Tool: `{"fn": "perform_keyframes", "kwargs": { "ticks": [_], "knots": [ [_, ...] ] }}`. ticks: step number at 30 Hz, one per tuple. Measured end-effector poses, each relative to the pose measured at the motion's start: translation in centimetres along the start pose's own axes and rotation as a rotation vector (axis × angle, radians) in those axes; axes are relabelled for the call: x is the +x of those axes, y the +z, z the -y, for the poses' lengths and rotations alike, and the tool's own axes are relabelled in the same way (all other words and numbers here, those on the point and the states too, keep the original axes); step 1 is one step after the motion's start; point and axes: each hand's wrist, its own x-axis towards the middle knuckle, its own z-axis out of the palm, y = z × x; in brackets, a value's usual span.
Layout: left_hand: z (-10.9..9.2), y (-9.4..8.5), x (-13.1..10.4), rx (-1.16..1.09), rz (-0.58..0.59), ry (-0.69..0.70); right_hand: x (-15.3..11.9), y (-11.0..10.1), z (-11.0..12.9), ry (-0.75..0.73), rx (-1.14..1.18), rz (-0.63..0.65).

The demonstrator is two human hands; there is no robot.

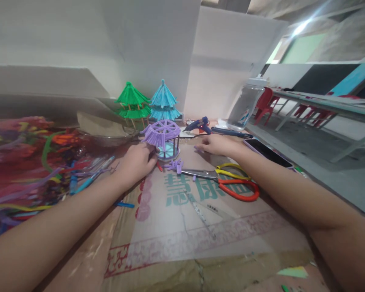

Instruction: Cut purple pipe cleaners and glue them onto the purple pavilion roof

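Our left hand [141, 161] curls at the purple pipe-cleaner pavilion [159, 137] on the cardboard [170, 233], fingertips obscured; our right hand [214, 145] bends loosely near the glue gun [197, 125]. We cannot tell whether either grips anything.

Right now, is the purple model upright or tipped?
Upright: the purple model has its roof above its base, brown posts between.
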Motion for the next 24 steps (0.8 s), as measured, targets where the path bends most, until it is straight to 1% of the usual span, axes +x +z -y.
{"fn": "perform_keyframes", "kwargs": {
  "ticks": [3,6,8,10,11,12,13,14,15,17,18,19,20,22,24],
  "knots": [
    [-0.2,-0.3,-0.2,-0.015,-0.013,-0.085,-0.1,0.7,0.2,-0.025,-0.02,-0.076],
    [-0.4,-0.7,-0.6,-0.106,-0.024,-0.199,-0.2,1.3,0.5,-0.058,-0.001,-0.124],
    [-0.7,-1.2,-1.0,-0.169,-0.042,-0.219,-0.5,1.3,0.7,-0.087,0.044,-0.144],
    [-1.5,-1.9,-1.5,-0.196,-0.053,-0.136,-1.0,0.8,1.1,-0.118,0.092,-0.157],
    [-2.0,-2.2,-1.8,-0.199,-0.024,-0.065,-1.4,0.4,1.3,-0.136,0.128,-0.157],
    [-2.7,-2.6,-2.1,-0.205,0.004,-0.004,-1.8,0.1,1.6,-0.16,0.191,-0.15],
    [-3.5,-3.0,-2.4,-0.234,-0.007,0.032,-2.4,-0.2,1.9,-0.187,0.274,-0.141],
    [-4.3,-3.4,-2.6,-0.289,0.001,0.041,-3.0,-0.3,2.4,-0.225,0.411,-0.123],
    [-5.1,-3.6,-2.8,-0.369,0.008,0.015,-3.6,-0.3,2.9,-0.264,0.568,-0.104],
    [-6.6,-3.8,-3.1,-0.627,-0.005,-0.059,-4.8,0.5,4.0,-0.316,0.807,-0.107],
    [-7.1,-3.7,-3.2,-0.763,-0.041,-0.091,-5.4,1.0,4.6,-0.337,0.876,-0.112],
    [-7.6,-3.5,-3.2,-0.876,-0.065,-0.116,-5.9,1.7,5.2,-0.36,0.915,-0.117],
    [-7.8,-3.3,-3.2,-0.958,-0.056,-0.121,-6.3,2.3,5.7,-0.378,0.933,-0.112],
    [-7.9,-2.7,-3.2,-1.035,-0.021,-0.13,-6.8,3.3,6.4,-0.395,0.933,-0.107],
    [-7.8,-2.4,-3.1,-1.063,-0.003,-0.163,-7.0,3.9,6.6,-0.393,0.916,-0.102]
  ]
}}
